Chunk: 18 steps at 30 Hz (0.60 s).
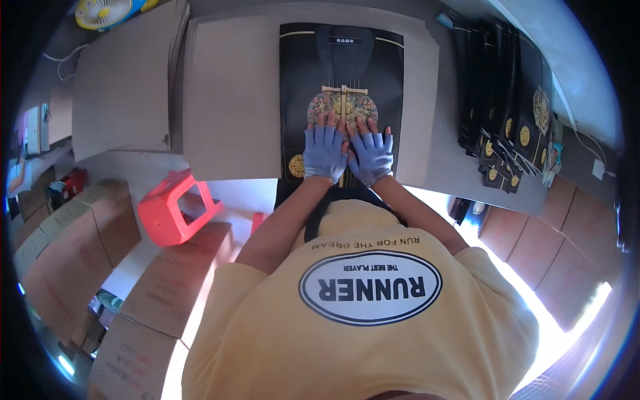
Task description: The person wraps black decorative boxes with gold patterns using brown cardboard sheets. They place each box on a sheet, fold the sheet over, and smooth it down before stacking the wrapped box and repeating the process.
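Observation:
A black printed sheet or flat bag (300, 87), bearing a gold and floral round design, lies lengthwise before me on a large grey-brown board. Its near end reaches past the table's edge toward my body. My left hand (325, 150), in a blue-grey fingerless glove, rests flat on the lower part of the design, fingers stretched away from me. Close beside it, my right hand (371, 155) wears a matching glove and also presses flat, fingers spread. Both hands touch the black piece and grip nothing. Under the palms, part of the print is hidden.
Several black pieces with gold emblems (507, 100) are heaped at the right. Large cardboard sheets (127, 87) are stacked at the left, below a yellow-and-blue fan (107, 12). A red plastic stool (167, 210) and cardboard boxes (157, 287) stand left of me; more boxes (540, 247) stand right.

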Each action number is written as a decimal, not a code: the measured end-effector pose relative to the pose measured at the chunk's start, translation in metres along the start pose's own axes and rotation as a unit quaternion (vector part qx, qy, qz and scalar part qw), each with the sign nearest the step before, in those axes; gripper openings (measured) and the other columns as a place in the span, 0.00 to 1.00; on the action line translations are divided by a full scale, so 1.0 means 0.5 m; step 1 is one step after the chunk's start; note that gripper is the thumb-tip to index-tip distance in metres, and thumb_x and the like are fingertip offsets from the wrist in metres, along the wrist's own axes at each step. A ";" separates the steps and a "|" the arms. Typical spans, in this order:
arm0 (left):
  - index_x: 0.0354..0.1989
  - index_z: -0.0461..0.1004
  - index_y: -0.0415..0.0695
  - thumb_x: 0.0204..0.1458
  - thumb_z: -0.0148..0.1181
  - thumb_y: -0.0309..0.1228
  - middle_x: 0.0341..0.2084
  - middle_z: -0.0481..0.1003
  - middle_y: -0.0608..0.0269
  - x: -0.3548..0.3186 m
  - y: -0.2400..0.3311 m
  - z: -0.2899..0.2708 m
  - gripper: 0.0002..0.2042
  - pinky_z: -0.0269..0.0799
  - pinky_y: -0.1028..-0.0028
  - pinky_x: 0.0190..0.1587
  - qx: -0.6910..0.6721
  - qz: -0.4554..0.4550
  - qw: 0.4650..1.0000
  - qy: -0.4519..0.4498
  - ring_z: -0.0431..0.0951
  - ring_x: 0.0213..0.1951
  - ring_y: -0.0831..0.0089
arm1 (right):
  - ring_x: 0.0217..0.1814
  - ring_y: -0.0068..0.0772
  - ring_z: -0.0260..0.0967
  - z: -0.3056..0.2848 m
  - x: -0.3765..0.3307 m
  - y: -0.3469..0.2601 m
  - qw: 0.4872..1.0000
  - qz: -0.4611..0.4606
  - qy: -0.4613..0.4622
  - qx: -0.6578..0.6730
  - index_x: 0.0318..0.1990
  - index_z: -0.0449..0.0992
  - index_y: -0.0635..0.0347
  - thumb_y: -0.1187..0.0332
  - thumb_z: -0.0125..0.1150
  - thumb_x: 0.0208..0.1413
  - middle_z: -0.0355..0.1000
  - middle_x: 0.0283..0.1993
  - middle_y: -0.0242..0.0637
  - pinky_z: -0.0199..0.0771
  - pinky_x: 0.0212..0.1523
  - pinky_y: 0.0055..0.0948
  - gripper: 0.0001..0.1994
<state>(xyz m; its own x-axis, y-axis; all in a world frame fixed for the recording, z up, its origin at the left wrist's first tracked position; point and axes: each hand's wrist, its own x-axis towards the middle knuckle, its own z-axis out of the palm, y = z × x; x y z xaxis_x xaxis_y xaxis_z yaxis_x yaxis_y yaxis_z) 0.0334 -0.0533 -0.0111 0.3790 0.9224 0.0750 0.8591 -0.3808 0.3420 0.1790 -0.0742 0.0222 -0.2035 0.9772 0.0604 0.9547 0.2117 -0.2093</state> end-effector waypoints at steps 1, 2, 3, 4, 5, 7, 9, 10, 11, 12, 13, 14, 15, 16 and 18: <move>0.68 0.56 0.49 0.57 0.49 0.42 0.70 0.49 0.54 -0.002 0.000 0.004 0.29 0.43 0.47 0.68 -0.002 0.001 1.000 0.013 0.45 0.71 0.55 | 0.67 0.41 0.57 -0.023 0.012 -0.003 0.999 -0.023 0.025 -0.040 0.59 0.70 0.47 0.58 0.56 0.48 0.63 0.63 0.37 0.51 0.63 0.61 0.27; 0.68 0.57 0.49 0.57 0.49 0.42 0.70 0.49 0.55 0.001 0.002 0.002 0.29 0.43 0.48 0.68 -0.020 -0.003 1.000 0.008 0.45 0.71 0.55 | 0.64 0.41 0.59 -0.030 0.026 0.013 0.999 -0.025 -0.013 -0.020 0.55 0.71 0.47 0.58 0.56 0.48 0.65 0.59 0.36 0.54 0.61 0.59 0.24; 0.67 0.57 0.49 0.57 0.48 0.42 0.70 0.49 0.55 0.000 0.003 -0.006 0.28 0.43 0.48 0.68 -0.036 -0.006 0.999 0.002 0.45 0.71 0.55 | 0.61 0.41 0.62 -0.035 0.040 0.036 0.998 -0.025 -0.050 0.002 0.51 0.73 0.48 0.58 0.55 0.48 0.68 0.55 0.36 0.57 0.59 0.56 0.20; 0.67 0.58 0.49 0.58 0.48 0.42 0.70 0.50 0.55 0.000 0.003 -0.009 0.28 0.43 0.48 0.68 -0.052 -0.011 0.999 -0.002 0.46 0.71 0.55 | 0.58 0.41 0.64 -0.037 0.064 0.052 0.995 -0.027 -0.088 0.024 0.48 0.75 0.48 0.59 0.55 0.49 0.70 0.51 0.35 0.61 0.57 0.54 0.17; 0.67 0.58 0.49 0.58 0.48 0.41 0.70 0.50 0.55 0.001 0.001 -0.008 0.28 0.43 0.48 0.68 -0.052 -0.009 0.999 0.001 0.46 0.71 0.55 | 0.47 0.40 0.70 -0.045 0.107 0.057 0.998 -0.063 -0.015 0.008 0.38 0.75 0.50 0.60 0.53 0.52 0.72 0.41 0.33 0.68 0.49 0.46 0.10; 0.66 0.59 0.49 0.58 0.47 0.41 0.70 0.50 0.55 -0.002 -0.002 -0.005 0.27 0.44 0.48 0.68 -0.049 -0.007 0.999 0.008 0.47 0.71 0.54 | 0.43 0.41 0.71 -0.076 0.250 0.029 0.973 0.021 -0.226 -0.033 0.40 0.75 0.51 0.60 0.53 0.54 0.72 0.41 0.35 0.70 0.47 0.43 0.10; 0.66 0.59 0.49 0.57 0.47 0.41 0.69 0.51 0.55 -0.002 -0.002 -0.012 0.27 0.45 0.48 0.67 -0.061 -0.008 0.998 0.013 0.48 0.70 0.54 | 0.42 0.42 0.73 -0.037 0.381 0.027 0.988 -0.143 -0.045 -0.023 0.41 0.74 0.51 0.56 0.54 0.55 0.73 0.39 0.36 0.72 0.43 0.42 0.12; 0.65 0.60 0.48 0.57 0.48 0.41 0.69 0.51 0.55 -0.001 -0.002 -0.013 0.27 0.46 0.48 0.67 -0.064 -0.011 0.998 0.013 0.48 0.70 0.54 | 0.43 0.43 0.73 -0.019 0.467 0.007 0.978 -0.206 0.020 -0.010 0.41 0.74 0.51 0.56 0.54 0.55 0.73 0.39 0.36 0.72 0.43 0.43 0.12; 0.64 0.60 0.48 0.56 0.49 0.41 0.69 0.52 0.55 -0.001 -0.003 -0.011 0.26 0.48 0.47 0.66 -0.063 -0.012 0.998 0.022 0.51 0.69 0.54 | 0.39 0.47 0.72 -0.002 0.542 -0.025 0.970 -0.223 0.094 0.009 0.40 0.74 0.49 0.57 0.57 0.52 0.72 0.37 0.38 0.72 0.40 0.45 0.11; 0.64 0.61 0.48 0.56 0.49 0.41 0.68 0.53 0.55 -0.002 -0.004 -0.013 0.26 0.48 0.47 0.66 -0.059 -0.015 0.998 0.026 0.52 0.68 0.54 | 0.40 0.47 0.72 0.005 0.614 -0.071 0.989 -0.146 -0.010 -0.027 0.41 0.74 0.50 0.57 0.58 0.51 0.73 0.40 0.40 0.73 0.42 0.43 0.12; 0.64 0.61 0.48 0.56 0.49 0.41 0.68 0.54 0.54 0.005 0.002 -0.021 0.26 0.49 0.48 0.65 -0.059 0.007 0.998 0.028 0.53 0.68 0.54 | 0.53 0.53 0.64 0.048 0.704 -0.042 0.991 -0.124 -0.011 -0.040 0.49 0.71 0.53 0.55 0.56 0.51 0.66 0.53 0.45 0.63 0.53 0.54 0.20; 0.63 0.62 0.48 0.56 0.50 0.41 0.67 0.55 0.54 0.009 0.005 -0.028 0.26 0.50 0.48 0.65 -0.063 0.026 0.997 0.024 0.54 0.67 0.53 | 0.66 0.60 0.55 0.097 0.765 -0.015 0.993 -0.102 -0.020 -0.052 0.58 0.68 0.57 0.52 0.53 0.52 0.58 0.66 0.50 0.53 0.63 0.64 0.28; 0.62 0.63 0.48 0.54 0.51 0.41 0.66 0.56 0.54 0.003 0.000 -0.026 0.26 0.53 0.48 0.63 -0.065 0.013 0.997 0.043 0.56 0.65 0.53 | 0.65 0.58 0.56 0.114 0.764 -0.053 0.994 -0.111 0.017 -0.015 0.56 0.68 0.58 0.53 0.54 0.51 0.59 0.65 0.50 0.53 0.64 0.62 0.27; 0.61 0.63 0.47 0.54 0.52 0.41 0.65 0.57 0.53 -0.001 -0.003 -0.025 0.26 0.54 0.48 0.63 -0.068 0.005 0.997 0.040 0.57 0.65 0.53 | 0.64 0.57 0.57 0.110 0.757 -0.084 0.992 -0.113 0.057 0.018 0.54 0.69 0.58 0.53 0.54 0.50 0.60 0.64 0.50 0.53 0.64 0.59 0.26; 0.60 0.64 0.47 0.53 0.52 0.41 0.65 0.57 0.53 0.001 0.001 -0.027 0.25 0.55 0.48 0.62 -0.080 -0.001 0.996 0.043 0.57 0.65 0.53 | 0.65 0.57 0.56 0.116 0.704 -0.126 0.985 -0.151 0.086 -0.006 0.55 0.67 0.58 0.53 0.55 0.50 0.59 0.65 0.51 0.51 0.66 0.57 0.27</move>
<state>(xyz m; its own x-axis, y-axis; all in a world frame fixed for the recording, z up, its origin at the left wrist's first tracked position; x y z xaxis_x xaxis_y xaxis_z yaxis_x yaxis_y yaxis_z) 0.0294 -0.0520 0.0017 0.3410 0.9278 0.1511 0.7913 -0.3701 0.4867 0.0348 0.2576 -0.0001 -0.4397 0.8523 0.2832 0.8587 0.4914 -0.1457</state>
